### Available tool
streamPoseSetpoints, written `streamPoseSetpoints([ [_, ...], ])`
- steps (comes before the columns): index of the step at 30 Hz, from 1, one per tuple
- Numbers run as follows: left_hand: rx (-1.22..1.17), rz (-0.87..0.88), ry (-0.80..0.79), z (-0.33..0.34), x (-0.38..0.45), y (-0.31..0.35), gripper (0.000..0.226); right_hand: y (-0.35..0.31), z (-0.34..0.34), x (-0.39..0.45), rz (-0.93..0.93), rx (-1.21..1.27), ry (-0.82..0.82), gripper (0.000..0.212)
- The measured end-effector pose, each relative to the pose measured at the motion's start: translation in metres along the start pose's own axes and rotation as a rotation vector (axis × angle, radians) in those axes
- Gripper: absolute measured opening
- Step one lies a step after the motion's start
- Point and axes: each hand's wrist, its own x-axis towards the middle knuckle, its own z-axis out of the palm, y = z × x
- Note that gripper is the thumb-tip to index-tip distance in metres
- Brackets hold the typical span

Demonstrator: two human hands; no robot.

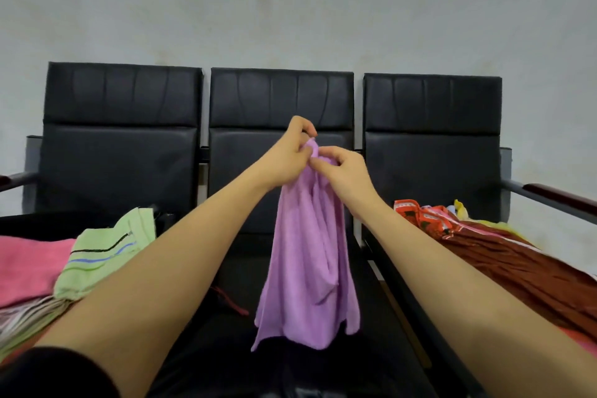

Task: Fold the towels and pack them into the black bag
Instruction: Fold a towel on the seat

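A purple towel hangs in the air over the middle black seat. My left hand and my right hand pinch its top edge close together, fingers curled on the cloth. The towel drapes down in loose folds, and its lower edge ends just above the seat. I cannot pick out the black bag with certainty; dark material lies at the bottom centre.
On the left seat lie a pink towel, a light green striped towel and a striped cloth. A pile of brown, red and yellow cloth covers the right seat. Three black chair backs stand against a grey wall.
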Motion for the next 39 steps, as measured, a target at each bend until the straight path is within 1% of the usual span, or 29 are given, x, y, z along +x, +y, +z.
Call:
streamPoseSetpoints([
  [2,0.019,-0.031,-0.034,0.000,-0.002,-0.003,0.018,0.003,0.002,0.001,0.026,-0.010,-0.024,0.016],
  [5,0.004,-0.077,-0.037,-0.001,-0.007,-0.008,0.025,0.009,0.005,0.000,0.000,-0.109,0.008,0.020],
  [7,0.023,-0.118,-0.060,0.000,-0.012,-0.012,0.030,0.012,0.008,-0.001,0.017,-0.101,0.064,0.018],
  [8,0.043,-0.143,-0.078,0.002,-0.014,-0.015,0.029,0.013,0.009,-0.001,0.040,-0.076,0.107,0.016],
  [9,0.071,-0.161,-0.090,0.004,-0.018,-0.019,0.023,0.014,0.010,0.000,0.063,-0.056,0.145,0.015],
  [10,0.113,-0.177,-0.094,0.007,-0.021,-0.023,0.012,0.015,0.010,0.000,0.079,-0.045,0.170,0.015],
  [11,0.155,-0.181,-0.084,0.010,-0.026,-0.026,0.009,0.016,0.010,0.001,0.088,-0.042,0.179,0.016],
  [13,0.192,-0.156,-0.057,0.016,-0.032,-0.033,0.021,0.019,0.010,0.001,0.097,-0.038,0.178,0.016],
  [15,0.166,-0.112,-0.003,0.020,-0.035,-0.034,0.021,0.020,0.009,0.000,0.100,-0.039,0.175,0.017],
  [17,0.125,-0.107,0.107,0.021,-0.032,-0.032,0.019,0.023,0.006,-0.003,0.098,-0.018,0.187,0.016],
  [20,0.015,-0.172,0.310,0.014,-0.020,-0.030,0.019,0.023,-0.003,-0.006,0.057,0.002,0.238,0.013],
  [22,-0.057,-0.237,0.429,0.006,-0.011,-0.029,0.021,0.019,-0.010,-0.005,0.021,0.005,0.298,0.019],
  [25,-0.083,-0.296,0.521,-0.009,0.001,-0.031,0.025,0.012,-0.023,0.004,0.018,0.044,0.408,0.026],
  [28,-0.081,-0.309,0.597,-0.025,0.009,-0.028,0.029,0.011,-0.033,0.013,0.054,0.063,0.485,0.032],
  [31,-0.101,-0.304,0.631,-0.039,0.010,-0.023,0.019,0.013,-0.042,0.017,0.091,0.054,0.541,0.041],
  [32,-0.086,-0.292,0.630,-0.044,0.009,-0.022,0.024,0.014,-0.044,0.017,0.112,0.052,0.553,0.043],
  [35,0.060,-0.262,0.611,-0.055,0.007,-0.024,0.035,0.019,-0.050,0.018,0.178,0.072,0.553,0.050],
  [39,0.084,-0.313,0.567,-0.056,0.001,-0.035,0.052,0.021,-0.054,0.019,0.194,0.082,0.534,0.055],
])
